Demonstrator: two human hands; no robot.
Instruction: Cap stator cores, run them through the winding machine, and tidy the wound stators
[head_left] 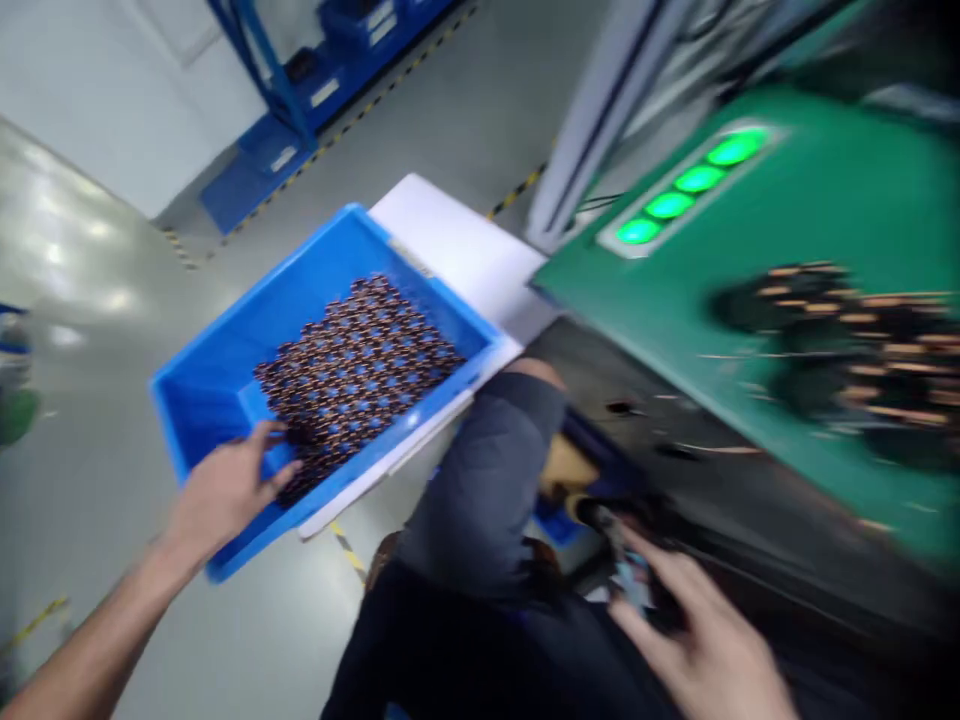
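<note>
My left hand (229, 488) reaches over the near left end of a blue plastic bin (247, 300). Its thumb and fingers are apart, right at the edge of the dark, copper-coloured small parts (360, 370) packed in close rows inside. I make out nothing in that hand, though blur hides the fingertips. At the lower right, my right hand (697, 620) is closed around a blurred, pliers-like tool (630, 575) with light-blue and metal areas. A dark piece with a tan round end (585, 508) shows at the tool's far end; whether they are joined I cannot tell.
The bin rests on a white board (450, 245) beside my knee (487, 480). To the right, a green work surface (840, 200) carries lit green buttons (686, 190) and a blurred pile of copper-coloured parts (885, 340). A blue rack (300, 90) stands beyond the striped floor tape.
</note>
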